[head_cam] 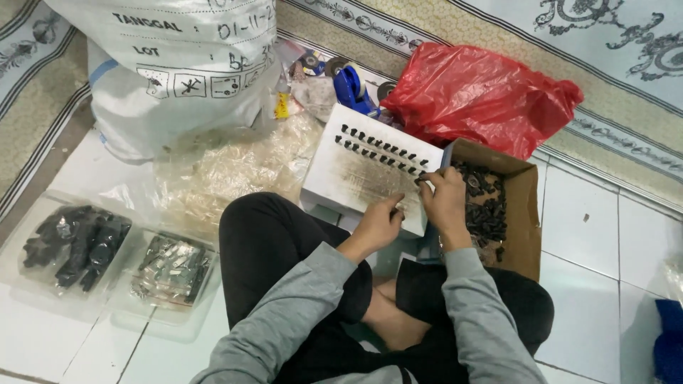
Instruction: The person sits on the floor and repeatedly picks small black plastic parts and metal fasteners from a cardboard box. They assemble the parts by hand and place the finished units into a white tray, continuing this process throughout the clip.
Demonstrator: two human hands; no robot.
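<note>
Seated cross-legged on white tiles, grey sleeves reaching forward: left hand [377, 224] curled narrow, fingertips on the near edge of the white board [356, 181]; right hand [445, 199] pinching one small black piece [421, 180] at the board's right edge. Board's long axis from 10 to 4 o'clock, two rows of black pegs [380, 153] along its far side. Cardboard box [523, 213] of dark parts at 3 o'clock, partly hidden by the right hand; pinched piece too small to make out.

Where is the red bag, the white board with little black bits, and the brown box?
red plastic bag [484, 96], head view, middle of its crinkled side
white board [356, 181], head view, bare worn middle
cardboard box [523, 213], head view, its right wall
</note>
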